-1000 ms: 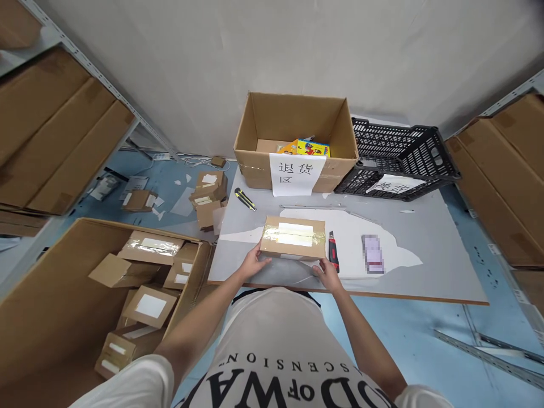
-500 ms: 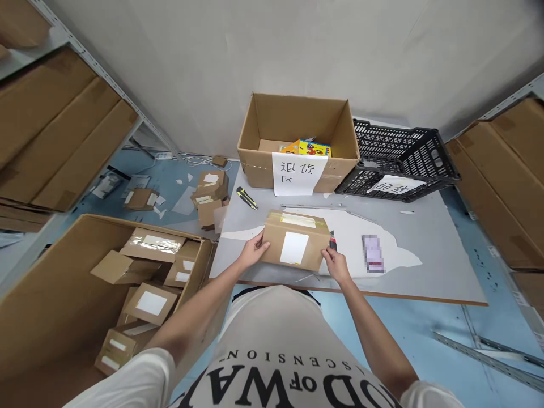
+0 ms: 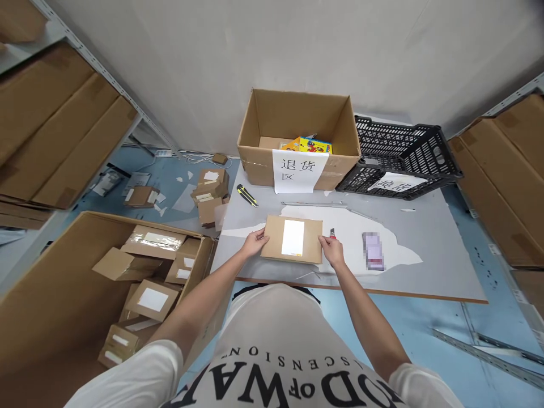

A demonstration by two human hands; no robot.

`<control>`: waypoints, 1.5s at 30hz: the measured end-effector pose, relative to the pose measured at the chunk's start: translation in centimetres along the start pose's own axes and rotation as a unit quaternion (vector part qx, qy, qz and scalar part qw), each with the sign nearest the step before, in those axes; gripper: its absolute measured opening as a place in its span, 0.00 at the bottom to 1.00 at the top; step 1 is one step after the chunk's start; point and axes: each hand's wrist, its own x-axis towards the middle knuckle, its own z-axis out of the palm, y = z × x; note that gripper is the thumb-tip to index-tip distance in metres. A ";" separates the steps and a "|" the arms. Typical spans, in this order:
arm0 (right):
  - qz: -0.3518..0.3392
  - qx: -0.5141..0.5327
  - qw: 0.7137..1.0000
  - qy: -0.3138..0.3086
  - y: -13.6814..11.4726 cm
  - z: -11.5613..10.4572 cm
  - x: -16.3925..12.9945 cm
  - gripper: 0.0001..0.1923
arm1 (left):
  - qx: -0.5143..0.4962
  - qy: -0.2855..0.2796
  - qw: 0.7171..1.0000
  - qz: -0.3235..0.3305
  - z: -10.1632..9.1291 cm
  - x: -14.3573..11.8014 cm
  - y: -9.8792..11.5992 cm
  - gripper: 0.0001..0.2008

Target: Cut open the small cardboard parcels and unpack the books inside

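Since a second ago the small cardboard parcel has been turned over — its taped side then faced up, and now the side with the white label faces up and it lies flat on the grey table. Both hands have followed it round and stayed at its short ends.

At the parcel's left end the left hand has its fingers curled against the edge, thumb on the near corner; the fingers lie close together, touching the cardboard. At the right end the right hand grips in the same way, fingertips against the side and thumb on the near corner. Whether either hand presses hard or merely steadies cannot be told.

Just beyond the right fingers, partly hidden by them, a red box cutter peeks out, its tip alone visible. Further right of those fingers, well apart, lies a small blurred card. Beyond the left fingers, toward the wall, a yellow-and-black cutter rests near the table's far-left corner.

Straight ahead of both hands stands an open brown carton with a paper sign on its front and colourful items inside; a black plastic crate sits touching its right side. Left of the left arm, on the floor, a big open box holds more small labelled parcels.
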 end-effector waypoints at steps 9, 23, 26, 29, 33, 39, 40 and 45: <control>0.050 0.132 0.990 -0.010 2.5 1.2 0.6 0.24 | -0.023 0.028 0.999 -0.020 -0.4 -0.1 -0.4 0.41; -0.006 0.172 0.980 -0.104 7.1 3.5 -6.7 0.36 | 0.014 -0.024 1.000 0.013 -0.8 -4.9 -7.3 0.37; -0.009 0.159 0.984 -0.078 6.3 3.7 -6.5 0.31 | 0.020 -0.007 1.000 0.020 -0.1 -4.6 -7.0 0.35; -0.021 0.119 0.990 -0.076 5.6 3.0 -6.2 0.29 | 0.057 -0.001 0.998 0.040 0.0 -4.5 -5.9 0.32; -0.040 0.069 0.994 -0.075 3.8 0.9 -5.3 0.24 | 0.161 0.016 0.984 0.072 -0.5 -5.0 -2.8 0.24; -0.031 0.042 0.998 -0.020 0.2 -1.9 -3.0 0.26 | 0.230 0.093 0.964 0.097 -0.5 -3.9 1.9 0.21; -0.025 0.039 0.999 -0.005 -0.2 -2.0 -2.6 0.26 | 0.222 0.101 0.965 0.097 -0.4 -3.5 2.2 0.21; 0.005 0.001 1.000 0.009 -0.7 -2.0 -1.3 0.26 | 0.190 0.125 0.972 0.051 -0.2 -1.3 2.4 0.22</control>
